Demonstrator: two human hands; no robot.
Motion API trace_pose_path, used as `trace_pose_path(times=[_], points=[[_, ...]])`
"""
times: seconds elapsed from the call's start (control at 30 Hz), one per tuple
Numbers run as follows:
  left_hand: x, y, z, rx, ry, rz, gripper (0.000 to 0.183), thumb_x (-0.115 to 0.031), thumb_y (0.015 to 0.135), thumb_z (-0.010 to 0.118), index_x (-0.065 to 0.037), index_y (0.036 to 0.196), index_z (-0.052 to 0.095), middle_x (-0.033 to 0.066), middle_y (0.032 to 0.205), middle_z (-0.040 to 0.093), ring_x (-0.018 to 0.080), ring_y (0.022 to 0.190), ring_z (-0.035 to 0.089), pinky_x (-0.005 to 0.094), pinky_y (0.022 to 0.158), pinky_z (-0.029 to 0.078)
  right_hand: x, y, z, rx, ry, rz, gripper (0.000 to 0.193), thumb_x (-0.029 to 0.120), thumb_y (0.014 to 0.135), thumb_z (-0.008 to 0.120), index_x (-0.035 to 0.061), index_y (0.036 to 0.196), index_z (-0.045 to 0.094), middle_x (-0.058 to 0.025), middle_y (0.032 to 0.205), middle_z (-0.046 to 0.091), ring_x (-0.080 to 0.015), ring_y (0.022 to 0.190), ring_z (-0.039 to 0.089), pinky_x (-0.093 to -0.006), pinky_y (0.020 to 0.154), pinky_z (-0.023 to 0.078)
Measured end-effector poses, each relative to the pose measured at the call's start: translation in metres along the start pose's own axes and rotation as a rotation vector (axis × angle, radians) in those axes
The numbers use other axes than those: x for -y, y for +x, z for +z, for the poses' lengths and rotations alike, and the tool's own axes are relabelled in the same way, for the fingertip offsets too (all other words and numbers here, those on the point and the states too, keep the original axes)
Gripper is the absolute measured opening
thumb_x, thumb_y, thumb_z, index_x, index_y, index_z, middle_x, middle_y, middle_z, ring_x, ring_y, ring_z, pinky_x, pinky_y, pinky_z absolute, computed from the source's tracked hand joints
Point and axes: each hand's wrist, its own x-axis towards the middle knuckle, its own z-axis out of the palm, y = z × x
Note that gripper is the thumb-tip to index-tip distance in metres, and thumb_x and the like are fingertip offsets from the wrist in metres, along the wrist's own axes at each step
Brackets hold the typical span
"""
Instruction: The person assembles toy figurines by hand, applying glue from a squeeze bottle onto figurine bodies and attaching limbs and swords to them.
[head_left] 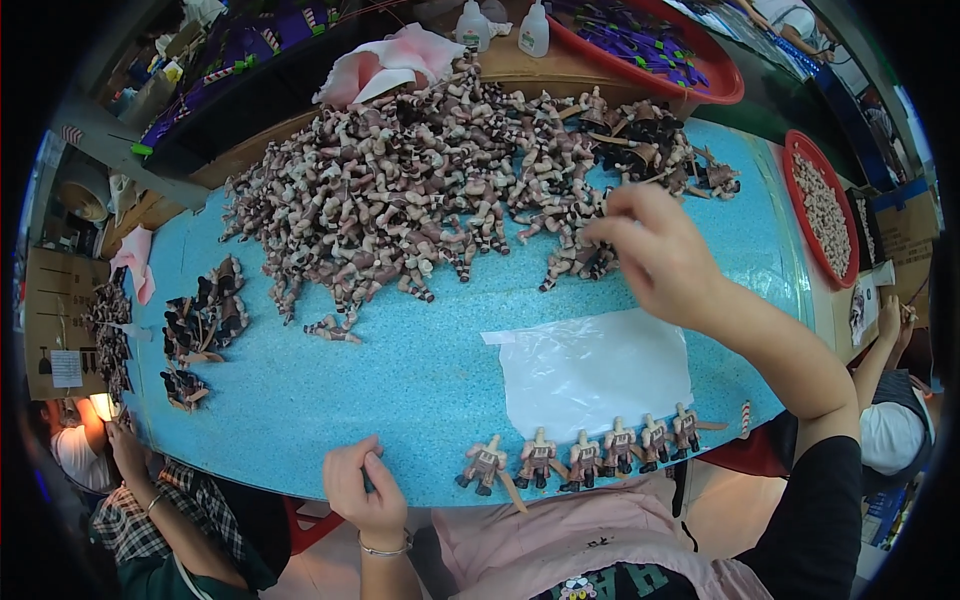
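Observation:
My right hand (660, 255) hangs at the right edge of a big heap of small plastic figures (400, 190). Its fingers are bent, with thumb and forefinger apart, and I see nothing held in them. Close by my left hand (365, 488), near the table's front edge, the fingers are curled closed; whatever is inside is hidden. Between my body and a white plastic sheet (600, 375) stands a row of several headless figures (585, 458), some with brown strips attached. One loose figure (332, 328) lies before the heap.
The blue tabletop (420, 365) also bears figure groups (205, 310) at left and darker figures (650, 135) at back right. Red trays hold purple parts (640, 40) and small pale pieces (820, 205). White bottles (533, 30) stand behind. Co-workers' arms (885, 335) show at both sides.

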Motion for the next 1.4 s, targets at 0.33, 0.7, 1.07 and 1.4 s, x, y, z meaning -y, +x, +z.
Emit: trace_pose_path(times=[0.33, 0.7, 1.07, 1.4], points=[[0.0, -0.002, 0.0, -0.018, -0.001, -0.016, 0.013, 0.002, 0.081, 0.051, 0.002, 0.086, 0.063, 0.0109, 0.07, 0.059, 0.026, 0.063, 0.054, 0.0347, 0.058, 0.041, -0.004, 0.006, 0.012, -0.005, -0.09, -0.031, 0.02, 0.004, 0.074, 0.06, 0.0051, 0.094, 0.059, -0.0083, 0.105, 0.058, -0.0254, 0.097, 0.054, -0.0372, 0.085, 0.041], [0.002, -0.005, 0.003, -0.043, -0.01, -0.008, 0.014, 0.005, 0.083, 0.05, 0.004, 0.088, 0.063, 0.0126, 0.072, 0.059, 0.0253, 0.064, 0.056, 0.0329, 0.059, 0.043, 0.035, -0.049, -0.032, 0.058, 0.579, 0.571, 0.017, -0.001, 0.085, 0.059, 0.0012, 0.101, 0.062, -0.0088, 0.092, 0.062, -0.0189, 0.081, 0.06, -0.0288, 0.073, 0.048], [0.004, -0.006, 0.008, -0.057, -0.018, -0.032, 0.015, 0.003, 0.088, 0.049, 0.005, 0.091, 0.063, 0.0117, 0.078, 0.06, 0.021, 0.067, 0.058, 0.0299, 0.062, 0.045, 0.06, -0.086, -0.014, 0.15, 0.419, 0.384, 0.016, -0.003, 0.076, 0.066, 0.002, 0.091, 0.061, -0.0105, 0.086, 0.058, -0.0262, 0.081, 0.058, -0.0343, 0.07, 0.048], [0.001, -0.005, 0.005, -0.059, -0.015, -0.014, 0.013, 0.003, 0.084, 0.051, 0.003, 0.089, 0.063, 0.0114, 0.072, 0.059, 0.0242, 0.066, 0.056, 0.0326, 0.06, 0.043, 0.026, -0.065, -0.023, -0.037, 0.361, 0.509, 0.013, 0.001, 0.078, 0.063, 0.0005, 0.091, 0.063, -0.0119, 0.086, 0.059, -0.0271, 0.08, 0.059, -0.0355, 0.069, 0.047]])
